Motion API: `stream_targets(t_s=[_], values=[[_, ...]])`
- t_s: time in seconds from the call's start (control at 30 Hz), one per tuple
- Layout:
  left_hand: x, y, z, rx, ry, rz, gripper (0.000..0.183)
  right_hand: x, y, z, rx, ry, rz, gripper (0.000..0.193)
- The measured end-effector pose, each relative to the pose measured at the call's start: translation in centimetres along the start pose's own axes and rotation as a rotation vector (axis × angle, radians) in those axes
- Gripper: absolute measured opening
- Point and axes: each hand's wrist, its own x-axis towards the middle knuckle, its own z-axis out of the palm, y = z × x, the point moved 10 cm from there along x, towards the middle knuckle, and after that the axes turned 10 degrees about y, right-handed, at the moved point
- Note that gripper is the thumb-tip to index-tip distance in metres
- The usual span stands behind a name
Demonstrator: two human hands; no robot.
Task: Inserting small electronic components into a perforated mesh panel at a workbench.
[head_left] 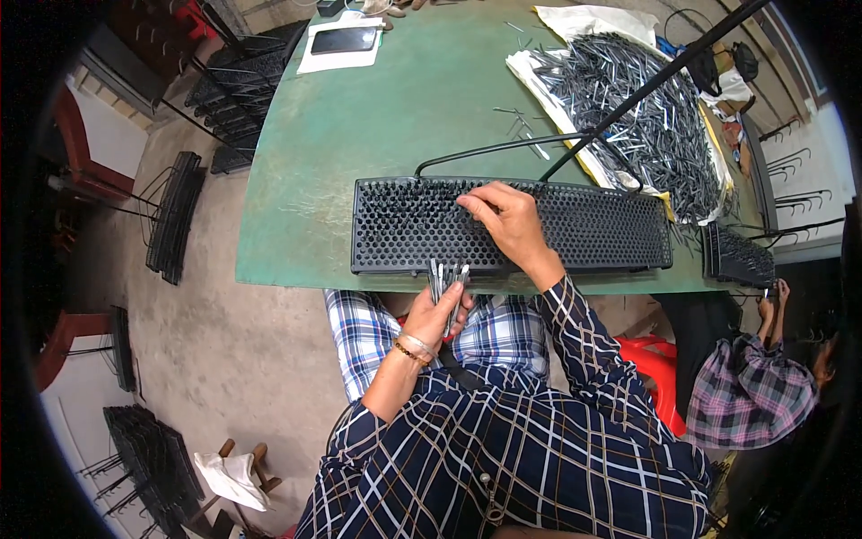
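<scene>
Green and worn, the tabletop [386,117] carries a long black perforated rack [575,225] lying crosswise at its near edge; our right hand [507,220] rests on the middle of this rack, fingers bent and pinched together at the tips on its holed surface — whether a pin sits between them we cannot tell. Our left hand [437,310] hangs just below the tabletop's edge, over our lap, closed around a small bundle of metal pins [446,280] that stand upright out of the fist, their tips touching the rack's near rim; a bracelet [413,346] circles that wrist. Beyond the rack, to the right, a large heap of the same grey pins [646,121] lies spread on white sheeting [548,81]; a thin black rod [646,85] crosses above it — running toward the rack's far edge. At the far end of the tabletop a dark phone [344,39] sits on white paper; a second person [750,391] in a plaid shirt works at the right, hands near another black rack [736,256]; stacks of black racks [175,216] stand on the concrete floor at left.
</scene>
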Motion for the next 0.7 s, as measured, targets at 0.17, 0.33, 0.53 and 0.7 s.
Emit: stream_targets(t_s=[0.17,0.33,0.53,0.7], values=[[-0.4,0.4,0.1,-0.033,0.019,-0.013,0.020,-0.1,-2.3,0.4,-0.113,0.017,-0.174,0.012],[-0.3,0.4,0.0,-0.038,0.008,-0.026,0.023,-0.1,-2.3,0.2,-0.169,0.038,-0.204,0.011],[-0.3,0.2,-0.1,-0.028,0.007,-0.024,0.027,-0.4,-3.1,0.9,-0.140,0.023,-0.232,0.009],[-0.2,0.1,-0.2,-0.049,0.020,-0.037,0.026,-0.3,-3.4,0.9,-0.172,0.021,-0.312,0.009]])
